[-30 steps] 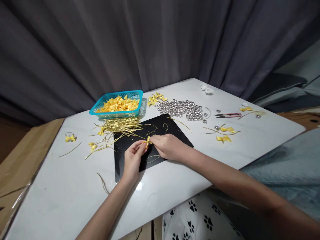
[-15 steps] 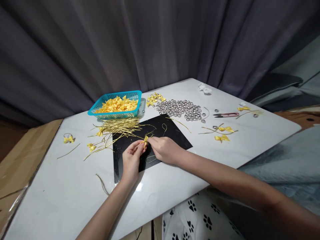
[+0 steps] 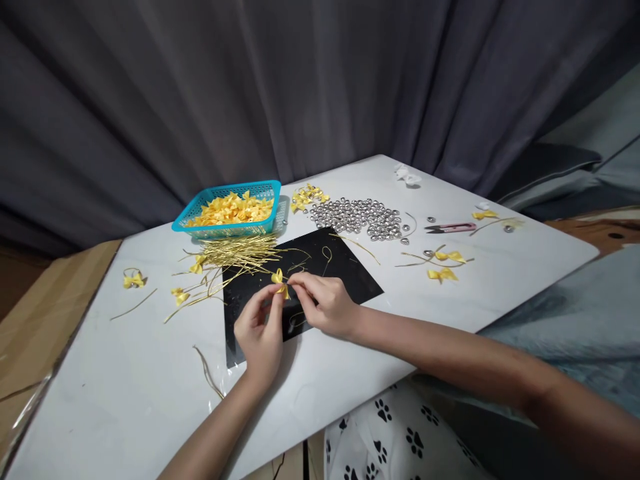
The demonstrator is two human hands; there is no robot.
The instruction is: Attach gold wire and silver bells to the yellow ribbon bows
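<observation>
While the left hand [image 3: 260,330] pinches the small yellow satin ribbon bow [image 3: 279,280] between thumb and fingertips, the right hand [image 3: 325,303] closes thumb and forefinger on the bow's middle from the other side. Whether those fingers also grip a thin gold wire is too fine to tell. The bow is held just above the black square mat [image 3: 350,267], near its left half. The dark sheet probably serves to make pale ribbon and glinting wire stand out against the white marble-look tabletop [image 3: 125,373]. Supplies lie fanned within easy reach, which looks deliberate: a turquoise plastic basket [image 3: 190,208] heaped with yellow bows at the far left, a loose sheaf of gold wire lengths [image 3: 240,252] spilling from it onto the mat's corner, and a heap of small silver bells [image 3: 357,217] beyond. Pink thread snips [image 3: 450,228] and two more yellow bows trailing gold wire [image 3: 443,263] lie off to the right. The held bow is glossy and crisp, with two puffed loops, one tilted up and one down.
</observation>
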